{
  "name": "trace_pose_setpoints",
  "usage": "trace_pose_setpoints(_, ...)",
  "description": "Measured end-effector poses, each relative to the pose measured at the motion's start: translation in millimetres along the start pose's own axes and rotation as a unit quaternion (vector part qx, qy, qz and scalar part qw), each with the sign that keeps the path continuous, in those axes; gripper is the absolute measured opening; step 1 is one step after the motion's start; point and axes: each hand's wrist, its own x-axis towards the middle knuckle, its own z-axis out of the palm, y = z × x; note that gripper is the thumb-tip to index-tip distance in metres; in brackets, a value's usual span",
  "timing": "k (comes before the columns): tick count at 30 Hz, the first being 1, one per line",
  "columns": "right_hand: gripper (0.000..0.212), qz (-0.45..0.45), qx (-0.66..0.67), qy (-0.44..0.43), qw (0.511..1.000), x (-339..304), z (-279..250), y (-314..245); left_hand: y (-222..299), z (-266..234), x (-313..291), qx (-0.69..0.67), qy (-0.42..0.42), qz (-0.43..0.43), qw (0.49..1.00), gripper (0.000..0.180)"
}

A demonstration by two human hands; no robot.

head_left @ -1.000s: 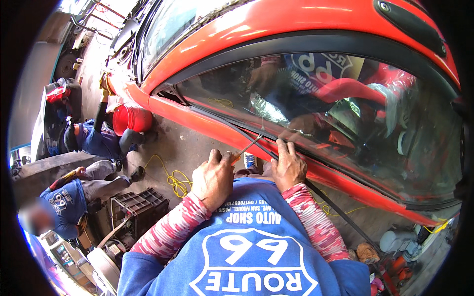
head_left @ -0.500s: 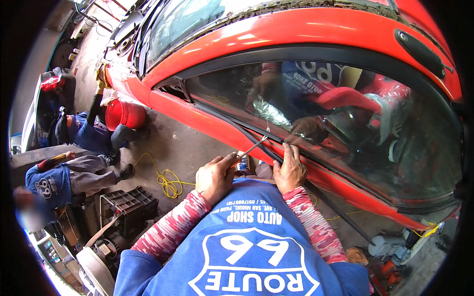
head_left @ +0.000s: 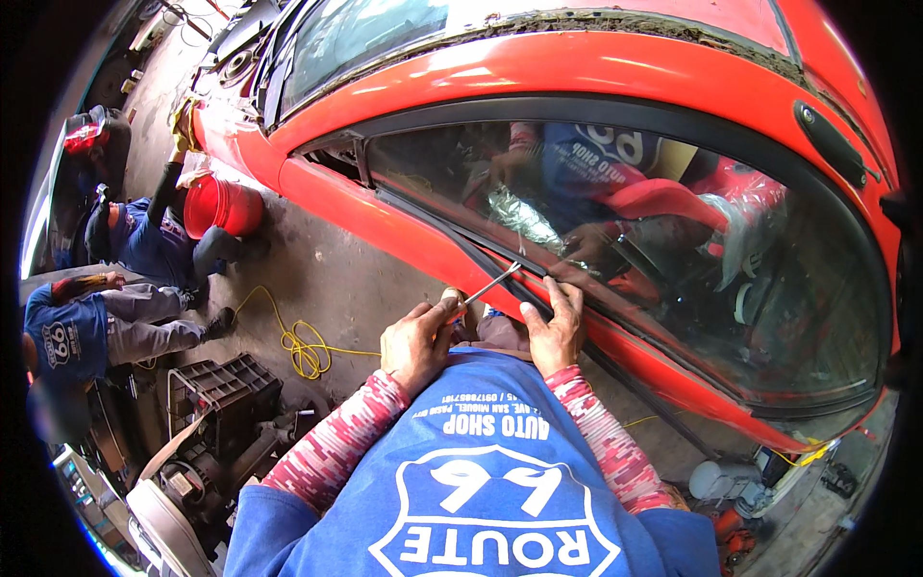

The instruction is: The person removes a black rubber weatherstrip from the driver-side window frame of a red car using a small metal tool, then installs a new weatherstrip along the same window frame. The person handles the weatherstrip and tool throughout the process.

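My left hand (head_left: 417,344) is closed around the handle of a screwdriver (head_left: 494,283). Its thin metal shaft points up and right, and the tip meets the lower window edge of a red car door (head_left: 356,211). A long black rubber weatherstrip (head_left: 465,247) hangs partly loose along that edge. My right hand (head_left: 559,330) grips this strip just right of the screwdriver tip, thumb on the near side and fingers toward the glass. Dark window glass (head_left: 673,279) reflects my shirt and arms. The fingers' undersides are hidden.
At the left, one person (head_left: 144,236) crouches by a red bucket (head_left: 223,206), with another person (head_left: 77,332) nearer. A yellow cord (head_left: 306,354) lies coiled on the concrete floor. A black crate (head_left: 223,389) stands left of me; grey and orange equipment (head_left: 731,486) sits at lower right.
The view has shifted slightly. My right hand has moved a little left, closer to the screwdriver tip. My left hand keeps its hold with the tip still at the window edge.
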Motion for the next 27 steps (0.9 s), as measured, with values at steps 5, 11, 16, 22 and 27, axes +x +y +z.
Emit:
trace_pose_setpoints(5,0.059,0.006,0.017,0.007,1.0,-4,6,6,-2,2,-1,-0.002,-0.002,-0.001,1.0,0.033)
trace_pose_setpoints(11,0.047,0.054,0.03,0.032,0.998,3,10,4,-6,3,0,-0.004,0.0,0.006,1.0,0.035)
trace_pose_setpoints(16,0.019,-0.014,-0.071,0.12,0.99,28,-2,4,-9,2,1,-0.019,0.008,0.018,1.0,0.035)
trace_pose_setpoints(22,0.025,-0.009,-0.146,0.108,0.983,34,-2,4,-12,-2,5,-0.028,-0.008,0.01,1.0,0.034)
trace_pose_setpoints(27,0.023,-0.047,-0.132,0.145,0.979,33,3,10,-4,-22,15,-0.016,-0.062,0.0,0.998,0.034)
